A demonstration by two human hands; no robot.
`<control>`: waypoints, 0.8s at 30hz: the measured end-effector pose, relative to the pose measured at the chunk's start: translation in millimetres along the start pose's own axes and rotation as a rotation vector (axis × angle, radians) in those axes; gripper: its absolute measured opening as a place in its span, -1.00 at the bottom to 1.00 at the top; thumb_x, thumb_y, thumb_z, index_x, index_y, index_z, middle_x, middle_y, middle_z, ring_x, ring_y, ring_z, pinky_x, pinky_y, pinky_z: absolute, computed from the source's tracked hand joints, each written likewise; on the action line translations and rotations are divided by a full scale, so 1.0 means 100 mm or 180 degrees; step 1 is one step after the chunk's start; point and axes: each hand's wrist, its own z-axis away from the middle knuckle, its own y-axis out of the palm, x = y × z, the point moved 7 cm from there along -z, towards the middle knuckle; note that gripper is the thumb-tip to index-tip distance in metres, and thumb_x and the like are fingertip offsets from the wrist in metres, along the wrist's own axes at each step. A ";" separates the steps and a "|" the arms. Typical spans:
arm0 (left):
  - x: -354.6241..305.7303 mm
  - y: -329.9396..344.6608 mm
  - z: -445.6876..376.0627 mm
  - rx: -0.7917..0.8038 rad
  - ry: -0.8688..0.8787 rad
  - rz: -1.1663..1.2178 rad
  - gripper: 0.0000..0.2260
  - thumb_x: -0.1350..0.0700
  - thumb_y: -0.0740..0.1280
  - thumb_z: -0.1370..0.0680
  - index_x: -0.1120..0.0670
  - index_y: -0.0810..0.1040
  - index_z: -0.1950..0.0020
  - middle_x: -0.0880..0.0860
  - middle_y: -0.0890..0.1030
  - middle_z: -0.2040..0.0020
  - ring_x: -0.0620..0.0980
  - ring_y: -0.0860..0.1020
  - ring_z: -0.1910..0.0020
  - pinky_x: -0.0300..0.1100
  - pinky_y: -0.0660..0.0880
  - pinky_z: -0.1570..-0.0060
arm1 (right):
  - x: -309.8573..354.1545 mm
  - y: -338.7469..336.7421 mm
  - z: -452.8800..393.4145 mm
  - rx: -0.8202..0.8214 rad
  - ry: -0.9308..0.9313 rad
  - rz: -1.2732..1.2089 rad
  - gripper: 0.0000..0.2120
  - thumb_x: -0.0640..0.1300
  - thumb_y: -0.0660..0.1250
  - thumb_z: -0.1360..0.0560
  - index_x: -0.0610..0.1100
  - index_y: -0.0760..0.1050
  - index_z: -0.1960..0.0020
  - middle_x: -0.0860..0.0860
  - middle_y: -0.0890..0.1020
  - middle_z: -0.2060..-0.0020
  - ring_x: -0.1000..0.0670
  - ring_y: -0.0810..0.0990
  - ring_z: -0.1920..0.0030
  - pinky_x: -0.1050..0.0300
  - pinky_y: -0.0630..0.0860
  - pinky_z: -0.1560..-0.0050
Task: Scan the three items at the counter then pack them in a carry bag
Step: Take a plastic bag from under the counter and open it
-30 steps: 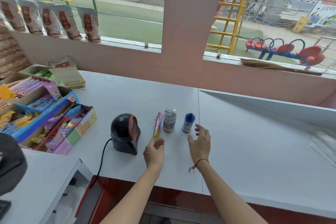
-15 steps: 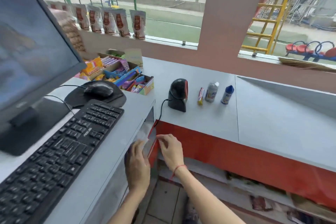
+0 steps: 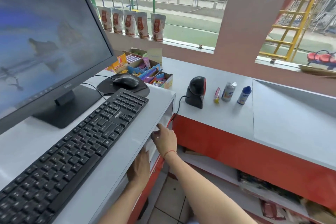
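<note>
Both hands reach into the shelf under the raised bench's front edge, likely after a carry bag; the right hand (image 3: 164, 137) curls its fingers on something pale and thin, the left hand (image 3: 141, 167) lies flat, its grip hidden; the candy stick (image 3: 216, 95), grey bottle (image 3: 228, 91) and blue-capped bottle (image 3: 244, 95) wait in a row beside the scanner (image 3: 196, 92), handy for scanning.
</note>
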 end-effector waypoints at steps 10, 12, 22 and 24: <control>-0.93 -0.44 0.04 -0.0380 0.1009 0.0171 -0.59 0.30 0.20 -0.55 0.18 0.38 -0.41 0.14 0.48 -0.39 0.07 0.47 -0.36 -0.09 0.38 -0.36 | -0.89 -1.48 0.17 -0.1287 0.1161 -0.2426 -0.85 -0.26 0.49 -0.36 -0.11 0.63 0.10 -0.12 0.74 0.27 -0.02 0.73 0.30 0.02 0.70 0.13; -1.11 -0.54 0.03 -0.0323 0.1083 0.0290 -0.67 0.23 0.15 -0.59 0.11 0.44 -0.35 0.10 0.60 -0.26 0.04 0.61 -0.18 -0.14 0.53 -0.14 | -0.96 -1.90 0.05 -0.1574 0.1123 -0.2360 -0.81 -0.24 0.51 -0.35 -0.16 0.62 0.04 -0.12 0.73 0.27 0.04 0.71 0.37 0.07 0.69 0.14; -2.33 -1.33 -0.74 0.0812 0.1688 0.1196 -0.82 0.12 0.35 -0.43 0.13 0.61 0.36 0.07 0.56 0.44 0.14 0.62 0.32 -0.22 0.36 0.48 | -1.44 -3.35 -0.29 -0.2488 0.0865 -0.2499 -0.76 -0.19 0.39 -0.48 -0.21 0.53 -0.13 -0.20 0.68 -0.03 -0.14 0.72 0.15 -0.02 0.64 -0.03; -2.64 -1.47 -0.92 0.1042 0.1579 0.1434 -0.85 0.11 0.39 -0.37 0.17 0.60 0.35 0.09 0.59 0.44 0.07 0.65 0.39 -0.25 0.47 0.49 | -1.34 -3.38 -0.33 -0.2016 0.0489 -0.2210 -0.73 -0.27 0.34 -0.51 -0.21 0.46 -0.21 -0.17 0.57 -0.20 -0.14 0.67 -0.05 0.07 0.59 -0.01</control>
